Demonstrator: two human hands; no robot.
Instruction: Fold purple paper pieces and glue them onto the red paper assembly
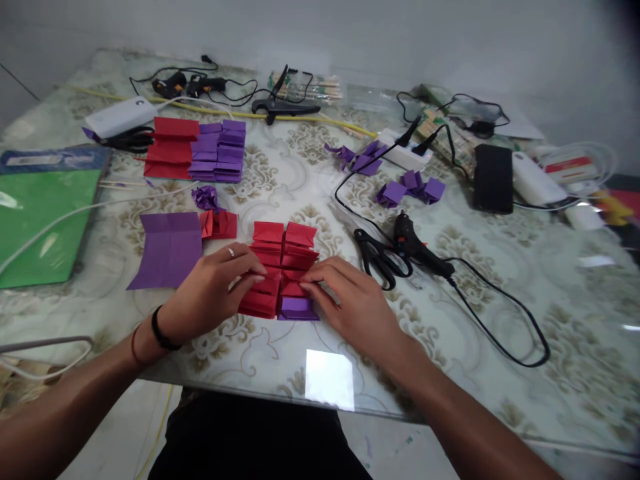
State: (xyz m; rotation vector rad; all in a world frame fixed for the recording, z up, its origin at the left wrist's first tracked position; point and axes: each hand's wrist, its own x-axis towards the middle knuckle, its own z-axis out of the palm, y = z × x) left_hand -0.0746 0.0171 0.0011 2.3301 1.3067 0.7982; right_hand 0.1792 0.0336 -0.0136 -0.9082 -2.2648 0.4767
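A block of folded red paper pieces (283, 250) lies on the glass table (500, 320) in front of me, with one purple folded piece (297, 308) at its near right corner. My left hand (213, 290) rests on the block's left side, fingers pressed down on the red folds. A ring sits on one finger and bands circle the wrist. My right hand (350, 300) presses on the block's right side, fingertips pinched at the red folds just above the purple piece.
A flat purple sheet (167, 248) and small red folded piece (219, 224) lie left. Black scissors (380, 257) and a glue gun (417, 247) with cord lie right. Red and purple folded stacks (197, 150), a green sheet (37, 223), a phone (493, 177) and power banks lie farther off.
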